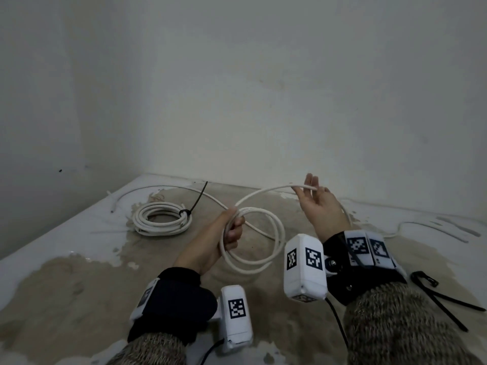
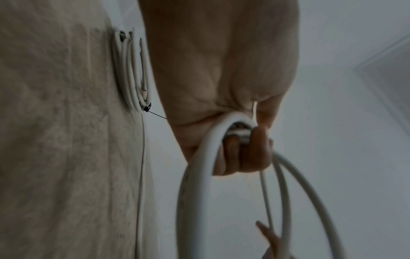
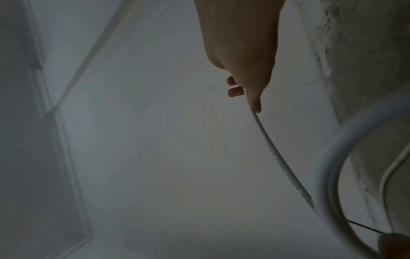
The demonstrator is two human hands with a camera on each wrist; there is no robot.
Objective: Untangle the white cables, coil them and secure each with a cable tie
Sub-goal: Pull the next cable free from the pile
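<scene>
While the left hand [image 1: 229, 234] has its fingers curled tight round the gathered turns of the thick white round cable [image 1: 274, 243], the right hand [image 1: 316, 204] keeps the free length of the same cable between thumb and fingers, held up w/ a light pinch, other fingers nearly straight. The loops hang in the air above the stained beige worktop [image 1: 79, 285], approx. in the middle between both arms.

Risks, as I judge them:
- The right grip looks loose, so the strand can slip out and the new turn will spring open.
- The free length crosses the loops near the left fist; if it is laid w/ a twist, the coil can become a figure-eight.
- The rest trails behind the right hand; it may snag on the worktop.

One finished white cable coil [image 1: 160, 219] w/ a black plastic cable tie [image 1: 191, 206] lies further left. Spare black cable ties [image 1: 442, 301] lie near the right sleeve, so a hand must be freed to reach one, and the turns may loosen.
</scene>
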